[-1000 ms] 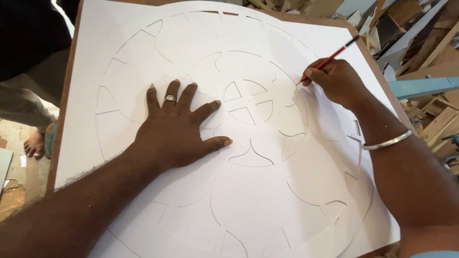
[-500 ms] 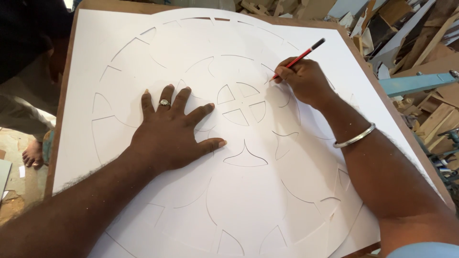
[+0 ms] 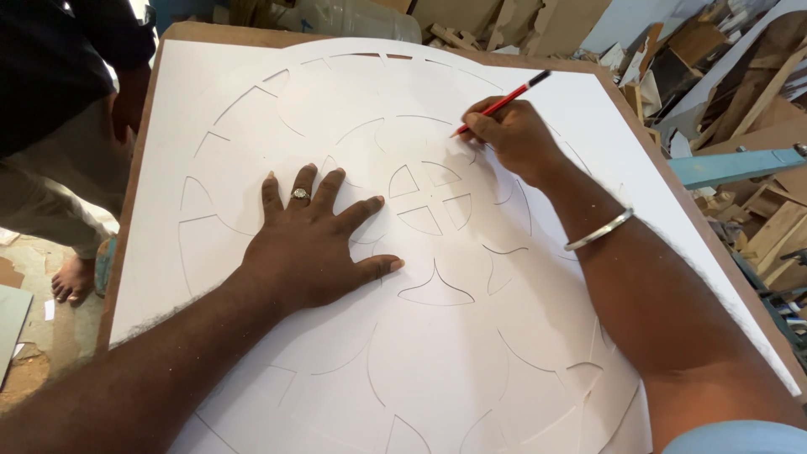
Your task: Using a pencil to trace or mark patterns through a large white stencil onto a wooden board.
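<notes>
A large white stencil sheet with curved cut-out shapes lies on a brown board. My left hand, a ring on one finger, presses flat on the sheet left of its centre, fingers spread. My right hand, a metal bangle on its wrist, holds a red pencil with its tip touching the sheet just above the small cross-shaped cut-out in the middle.
Another person in dark top and grey trousers stands barefoot at the board's left edge. Wood offcuts and scrap are piled to the right and behind. A light blue bar juts in from the right.
My right hand with the pencil has moved left along a curved cut toward the sheet's centre. My left hand stays pressed flat in the same spot.
</notes>
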